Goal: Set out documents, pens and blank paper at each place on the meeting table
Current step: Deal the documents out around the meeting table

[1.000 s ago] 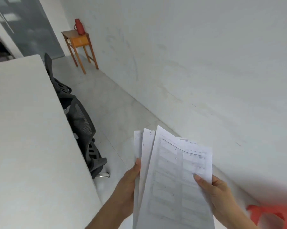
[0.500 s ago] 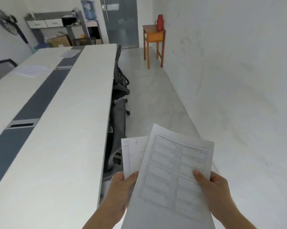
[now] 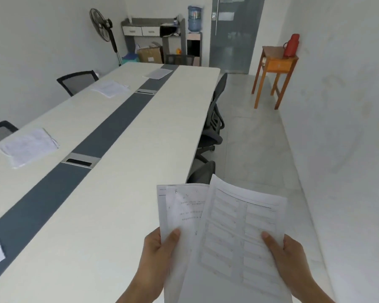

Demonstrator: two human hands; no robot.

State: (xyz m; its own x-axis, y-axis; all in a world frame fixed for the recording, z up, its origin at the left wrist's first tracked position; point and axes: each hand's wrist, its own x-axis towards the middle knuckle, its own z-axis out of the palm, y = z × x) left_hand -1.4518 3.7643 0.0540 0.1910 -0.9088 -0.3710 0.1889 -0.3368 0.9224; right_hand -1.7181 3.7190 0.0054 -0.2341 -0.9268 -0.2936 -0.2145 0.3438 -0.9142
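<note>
As it is stretching away on the person's left, desk (image 3: 140,149): carrying four paper sets (image 3: 29,146) along its left half and far end.
Chairs (image 3: 214,119): sitting tucked against the desk's right edge.
Documents (image 3: 227,248): hanging fanned in the air, just off the desk's near right edge.
Left hand (image 3: 158,256): pinching the rear sheets (image 3: 184,211), thumb lying on top.
Right hand (image 3: 291,261): pinching the front form sheet (image 3: 249,215), thumb lying on top.

The left hand (image 3: 160,254) pinches a few fanned sheets (image 3: 184,213); the right hand (image 3: 290,259) pinches a printed form (image 3: 238,237) over them, beside the long table (image 3: 123,171) bearing paper stacks (image 3: 29,146).
</note>
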